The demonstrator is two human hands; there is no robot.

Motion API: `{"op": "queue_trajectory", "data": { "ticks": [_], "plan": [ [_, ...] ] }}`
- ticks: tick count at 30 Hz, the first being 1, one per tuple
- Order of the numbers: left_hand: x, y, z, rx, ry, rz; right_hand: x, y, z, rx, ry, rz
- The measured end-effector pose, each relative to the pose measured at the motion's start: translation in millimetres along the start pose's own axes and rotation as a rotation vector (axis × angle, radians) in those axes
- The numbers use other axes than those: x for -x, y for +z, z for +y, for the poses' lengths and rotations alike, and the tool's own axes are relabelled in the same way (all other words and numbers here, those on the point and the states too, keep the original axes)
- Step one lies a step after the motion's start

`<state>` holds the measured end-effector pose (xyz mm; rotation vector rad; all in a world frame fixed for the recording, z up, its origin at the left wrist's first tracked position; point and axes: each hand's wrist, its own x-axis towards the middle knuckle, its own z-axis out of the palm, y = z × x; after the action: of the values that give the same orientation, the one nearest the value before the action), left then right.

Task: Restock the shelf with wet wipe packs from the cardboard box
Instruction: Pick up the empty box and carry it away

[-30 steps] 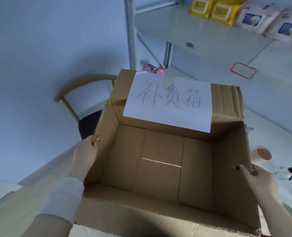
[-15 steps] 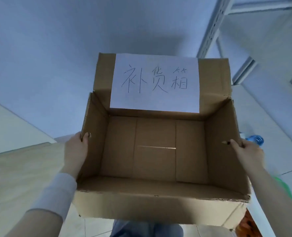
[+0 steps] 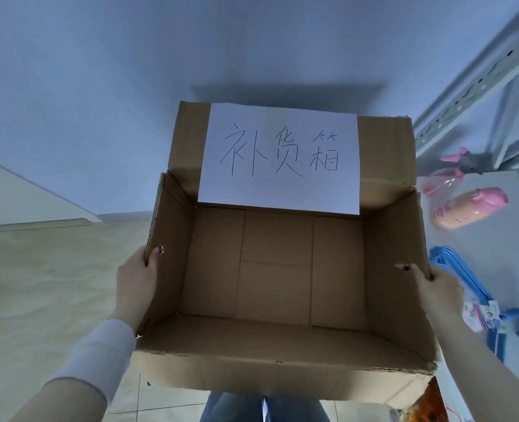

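Brown corrugated cardboard box [image 3: 276,269], empty so likely light but floppy, hangs between left grip [image 3: 136,284] and right grip [image 3: 434,290], each clamped over a side-wall rim.

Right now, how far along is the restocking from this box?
Done, apparently: the cardboard box shows only its bare bottom, nothing inside. In hand: the left hand and right hand grip its side walls. Left: unclear; no wet wipe packs appear in this view.
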<state>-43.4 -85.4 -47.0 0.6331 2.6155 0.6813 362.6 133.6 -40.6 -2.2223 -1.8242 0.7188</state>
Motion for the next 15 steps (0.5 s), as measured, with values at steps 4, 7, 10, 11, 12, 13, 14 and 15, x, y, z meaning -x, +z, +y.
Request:
{"op": "queue_trajectory", "data": {
  "ticks": [4,7,10,11,12,13,14,15],
  "plan": [
    [-19.3,34.1,-6.7,-0.01,-0.071,-0.033,-35.7,28.1,1.5,0.044,-0.012,-0.037],
    [-33.5,57.4,-10.3,-0.028,-0.103,-0.051,-59.1,46.5,0.0,0.053,-0.015,-0.076],
    [-43.4,74.5,-13.4,-0.026,-0.125,-0.04,-75.5,62.2,-3.6,0.041,-0.014,-0.089],
    [-46.1,78.3,-13.5,-0.024,-0.126,-0.032,-79.4,66.6,-3.6,0.037,-0.009,-0.094],
    [-48.7,80.8,-12.8,-0.022,-0.124,-0.022,-83.1,70.6,-3.6,0.036,-0.001,-0.098],
    [-51.8,82.4,-11.7,-0.022,-0.119,-0.014,-85.8,73.9,-4.1,0.04,0.006,-0.097],
    [-55.0,83.5,-11.1,-0.024,-0.115,-0.007,-87.8,76.3,-5.1,0.047,0.007,-0.092],
    [-58.3,84.2,-10.7,-0.026,-0.114,0.0,-89.2,78.2,-6.9,0.053,0.002,-0.087]
  ]
}}
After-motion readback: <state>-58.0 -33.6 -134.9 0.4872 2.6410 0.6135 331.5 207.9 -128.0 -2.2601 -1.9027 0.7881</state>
